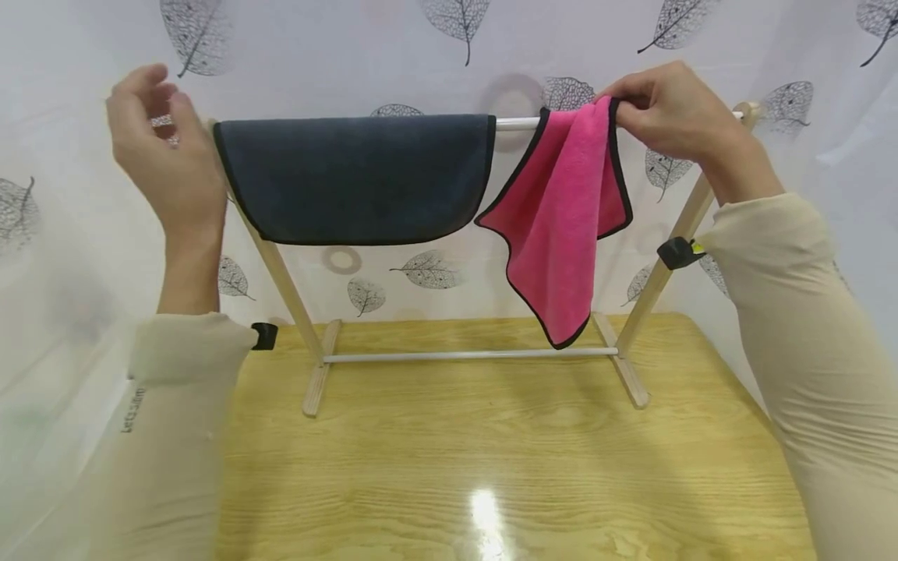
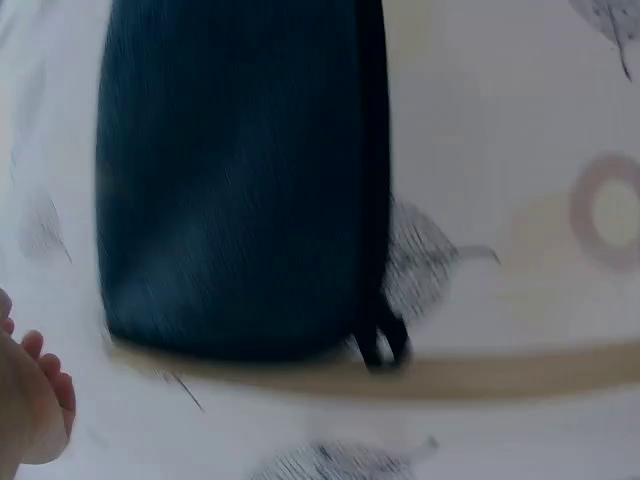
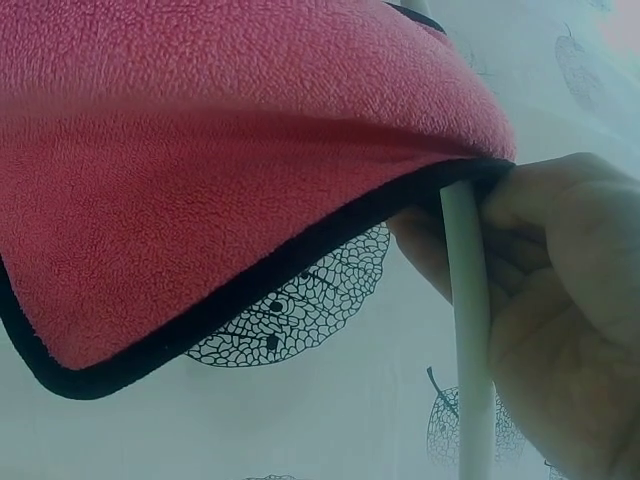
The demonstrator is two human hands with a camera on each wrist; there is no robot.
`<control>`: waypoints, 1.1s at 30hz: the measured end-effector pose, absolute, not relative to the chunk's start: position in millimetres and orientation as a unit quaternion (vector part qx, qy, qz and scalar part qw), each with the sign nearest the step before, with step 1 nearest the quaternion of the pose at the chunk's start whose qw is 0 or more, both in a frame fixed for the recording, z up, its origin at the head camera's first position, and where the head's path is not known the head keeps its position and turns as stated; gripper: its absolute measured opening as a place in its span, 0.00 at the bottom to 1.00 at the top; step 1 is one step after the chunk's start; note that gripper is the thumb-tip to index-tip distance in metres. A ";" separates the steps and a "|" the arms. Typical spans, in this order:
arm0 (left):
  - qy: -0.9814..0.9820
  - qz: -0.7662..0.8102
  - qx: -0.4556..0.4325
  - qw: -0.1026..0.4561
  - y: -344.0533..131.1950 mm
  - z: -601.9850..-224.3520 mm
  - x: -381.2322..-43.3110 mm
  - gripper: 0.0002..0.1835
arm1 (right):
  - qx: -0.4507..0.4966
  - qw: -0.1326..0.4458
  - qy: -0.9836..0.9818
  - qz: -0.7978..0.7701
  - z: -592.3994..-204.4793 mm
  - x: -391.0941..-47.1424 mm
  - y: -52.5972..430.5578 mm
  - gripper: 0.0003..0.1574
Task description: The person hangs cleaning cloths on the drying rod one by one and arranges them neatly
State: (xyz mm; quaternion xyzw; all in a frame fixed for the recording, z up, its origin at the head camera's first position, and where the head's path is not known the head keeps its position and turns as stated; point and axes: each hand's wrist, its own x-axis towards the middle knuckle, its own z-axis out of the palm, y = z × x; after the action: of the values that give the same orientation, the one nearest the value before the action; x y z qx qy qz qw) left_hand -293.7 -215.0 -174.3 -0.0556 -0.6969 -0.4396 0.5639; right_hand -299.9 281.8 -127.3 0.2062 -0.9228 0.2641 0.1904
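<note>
A pink towel (image 1: 571,210) with black edging hangs in folds over the white top rod (image 1: 515,124) of a wooden rack. At its upper edge, my right hand (image 1: 673,109) pinches the cloth; the right wrist view shows this hand (image 3: 570,270) beside the rod, gripping the black-trimmed edge of the towel (image 3: 230,200). Further left, a dark blue-grey towel (image 1: 354,179) with black trim drapes evenly over the same rod. My left hand (image 1: 164,144) is raised at the rack's left end, fingers loosely bent, holding nothing. In the left wrist view the dark towel (image 2: 235,180) is blurred.
The rack's left leg (image 1: 281,284) and right leg (image 1: 645,304) slant down to feet on a wooden table (image 1: 435,460). A lower white rod (image 1: 463,355) joins them. Behind hangs a white curtain (image 1: 316,47) with a leaf print.
</note>
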 end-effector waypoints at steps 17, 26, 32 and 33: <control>-0.740 -0.393 -0.344 0.423 -30.2 -208.6 -259.4 0.13 | 0.216 0.193 -0.918 0.271 -123.4 -299.8 282.6 0.20; -0.782 -0.421 -0.323 0.327 15.9 -212.9 -267.7 0.19 | 0.213 0.189 -0.922 0.264 -123.9 -301.1 284.6 0.21; -0.779 -0.453 -0.304 0.309 40.0 -219.7 -278.1 0.21 | 0.205 0.182 -0.923 0.270 -125.3 -300.1 286.5 0.21; -0.780 -0.456 -0.299 0.308 42.6 -220.3 -279.3 0.22 | 0.206 0.181 -0.923 0.270 -125.4 -300.0 287.0 0.21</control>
State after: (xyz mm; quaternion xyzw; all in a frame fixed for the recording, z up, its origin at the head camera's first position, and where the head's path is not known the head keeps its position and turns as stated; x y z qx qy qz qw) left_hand -279.3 42.6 -220.3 -0.2992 -0.7795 -0.4563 0.3076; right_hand -300.0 287.0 -125.4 0.2061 -0.9227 0.2705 0.1813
